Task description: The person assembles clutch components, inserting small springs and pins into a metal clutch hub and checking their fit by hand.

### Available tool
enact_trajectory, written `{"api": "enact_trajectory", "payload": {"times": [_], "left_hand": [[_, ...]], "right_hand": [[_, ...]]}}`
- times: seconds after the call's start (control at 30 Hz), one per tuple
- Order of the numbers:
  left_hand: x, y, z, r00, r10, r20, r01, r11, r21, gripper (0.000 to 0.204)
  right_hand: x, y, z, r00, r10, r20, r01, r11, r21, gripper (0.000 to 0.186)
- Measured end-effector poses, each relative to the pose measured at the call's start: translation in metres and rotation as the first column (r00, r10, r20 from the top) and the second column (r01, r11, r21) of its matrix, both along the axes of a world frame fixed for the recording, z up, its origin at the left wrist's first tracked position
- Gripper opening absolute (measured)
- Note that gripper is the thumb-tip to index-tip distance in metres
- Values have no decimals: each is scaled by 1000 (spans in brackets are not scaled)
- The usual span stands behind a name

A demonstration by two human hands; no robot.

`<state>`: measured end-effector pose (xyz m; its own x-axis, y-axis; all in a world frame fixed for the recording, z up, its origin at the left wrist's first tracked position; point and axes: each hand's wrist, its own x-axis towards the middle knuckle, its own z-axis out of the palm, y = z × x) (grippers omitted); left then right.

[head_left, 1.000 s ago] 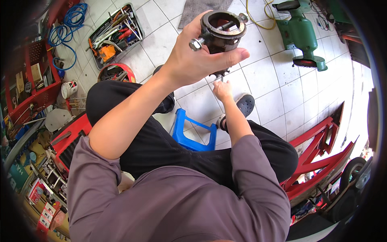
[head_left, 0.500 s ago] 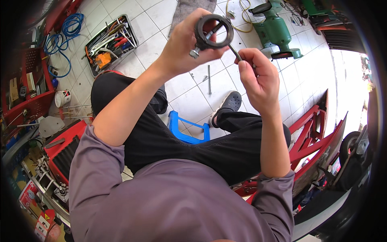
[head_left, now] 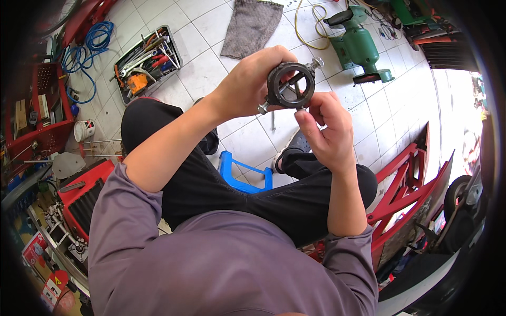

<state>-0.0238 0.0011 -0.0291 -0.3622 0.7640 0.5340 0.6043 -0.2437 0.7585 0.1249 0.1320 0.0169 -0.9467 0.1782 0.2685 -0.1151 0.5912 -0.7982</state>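
A black metal ring [head_left: 273, 87] with bolts on its outer side is in my left hand [head_left: 247, 81], whose fingers wrap round it from the left and behind. One silver bolt [head_left: 317, 63] sticks out at its upper right, another bolt [head_left: 263, 108] at its lower left. A dark shaft [head_left: 290, 83] crosses the ring's opening at a slant. Thumb and fingers of my right hand [head_left: 332, 129] are closed at the ring's lower right edge, on a thin metal rod that is mostly hidden there. Below the ring, a long bolt [head_left: 273, 121] lies on the floor, partly covered.
A tray of hand tools [head_left: 124, 92] lies on the tiles at upper left, near a blue hose [head_left: 97, 34]. A grey cloth [head_left: 252, 29] and a green bench grinder [head_left: 361, 45] are farther off. A blue stool [head_left: 245, 183] stands between my legs; a red metal frame [head_left: 400, 181] is at right.
The ring has turned in my left hand and come slightly nearer and to the right. My right hand has moved left and nearer, up against the ring; the rod shows less.
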Motion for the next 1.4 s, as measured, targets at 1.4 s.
{"api": "enact_trajectory", "payload": {"times": [1.4], "left_hand": [[19, 3, 9, 992, 119, 28, -119, 993, -8, 27]], "right_hand": [[7, -1, -1, 989, -92, -113, 112, 975, 189, 15]]}}
